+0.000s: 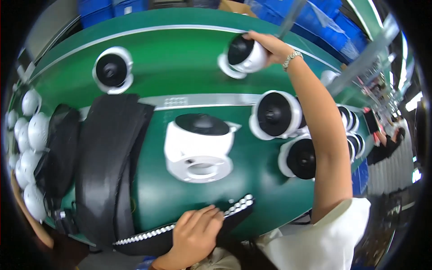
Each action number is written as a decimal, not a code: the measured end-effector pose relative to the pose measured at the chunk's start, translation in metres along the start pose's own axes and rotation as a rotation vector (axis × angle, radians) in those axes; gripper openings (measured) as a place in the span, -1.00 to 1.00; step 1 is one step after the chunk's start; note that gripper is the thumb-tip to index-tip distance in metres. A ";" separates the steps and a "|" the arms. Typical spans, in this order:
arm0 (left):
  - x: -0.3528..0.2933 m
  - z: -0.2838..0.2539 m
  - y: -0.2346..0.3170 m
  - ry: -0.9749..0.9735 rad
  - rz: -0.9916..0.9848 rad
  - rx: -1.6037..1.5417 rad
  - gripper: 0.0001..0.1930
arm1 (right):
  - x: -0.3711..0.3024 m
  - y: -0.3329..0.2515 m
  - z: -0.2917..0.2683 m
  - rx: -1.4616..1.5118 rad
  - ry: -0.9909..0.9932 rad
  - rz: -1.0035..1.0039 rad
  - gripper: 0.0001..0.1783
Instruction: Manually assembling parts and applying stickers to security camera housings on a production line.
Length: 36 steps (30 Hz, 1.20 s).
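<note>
Up at the far side, my right hand grips a white security camera with a black round face, which tilts over the green conveyor belt. Near the front edge, my left hand rests on a black strip lined with a row of small white round pieces. Its fingers are curled and pressed together; what lies under the fingertips is hidden. Between my hands stands another white security camera, black face upward, its ring-shaped base toward me.
Another camera sits on the belt at left. More cameras crowd beside my right arm. Long black foam sheets lie left of centre, past them white domed units. Blue crates stand behind. Another person's arm shows at left.
</note>
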<state>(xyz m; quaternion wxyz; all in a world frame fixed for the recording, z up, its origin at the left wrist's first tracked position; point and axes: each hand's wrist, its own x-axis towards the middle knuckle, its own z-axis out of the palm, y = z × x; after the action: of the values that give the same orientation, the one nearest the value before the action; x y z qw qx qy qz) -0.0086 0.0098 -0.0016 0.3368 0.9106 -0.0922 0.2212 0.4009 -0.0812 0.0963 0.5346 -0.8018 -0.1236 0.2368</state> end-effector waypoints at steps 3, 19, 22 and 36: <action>-0.002 -0.003 0.008 0.067 -0.078 0.044 -0.92 | -0.058 -0.043 -0.021 0.175 -0.017 -0.348 -0.59; 0.025 -0.013 0.043 -0.087 -0.375 0.071 -0.91 | -0.365 0.137 -0.446 -0.205 1.191 -0.233 -0.54; 0.024 -0.007 0.044 -0.030 -0.449 0.109 -0.91 | -0.324 0.184 -0.482 -0.528 1.141 -0.317 -0.50; 0.029 0.017 0.045 0.011 -0.641 0.231 -0.89 | -0.223 0.276 -0.507 -0.525 0.616 0.054 -0.39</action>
<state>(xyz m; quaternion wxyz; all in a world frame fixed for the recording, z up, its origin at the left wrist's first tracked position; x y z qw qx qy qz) 0.0090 -0.0359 0.0261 0.2845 0.9241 0.2262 0.1178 0.4545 -0.6968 0.0591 0.3174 -0.9474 0.0072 -0.0401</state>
